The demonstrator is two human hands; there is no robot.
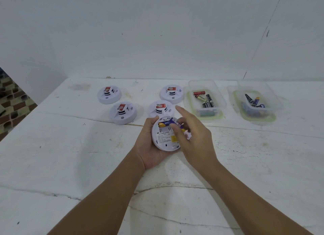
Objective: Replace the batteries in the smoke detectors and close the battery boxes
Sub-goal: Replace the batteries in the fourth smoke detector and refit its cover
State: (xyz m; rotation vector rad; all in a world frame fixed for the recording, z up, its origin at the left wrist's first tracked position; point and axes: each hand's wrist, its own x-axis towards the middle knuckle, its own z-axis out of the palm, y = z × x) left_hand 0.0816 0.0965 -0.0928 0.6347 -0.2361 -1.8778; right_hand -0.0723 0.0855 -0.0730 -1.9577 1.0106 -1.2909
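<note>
Left hand (151, 148) cupping round white detector (162, 138) (smooth plastic), right hand (192, 136) pinching cylindrical battery (177, 124)

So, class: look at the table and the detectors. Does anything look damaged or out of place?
The white table is cracked: dark lines cross it near the front and middle. Otherwise nothing stands out: four detectors sit face up, and batteries lie inside both clear containers.

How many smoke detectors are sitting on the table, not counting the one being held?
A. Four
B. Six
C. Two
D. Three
A. Four white detectors rest on the table: two at the back and two nearer, while the left hand holds a fifth detector.
</note>
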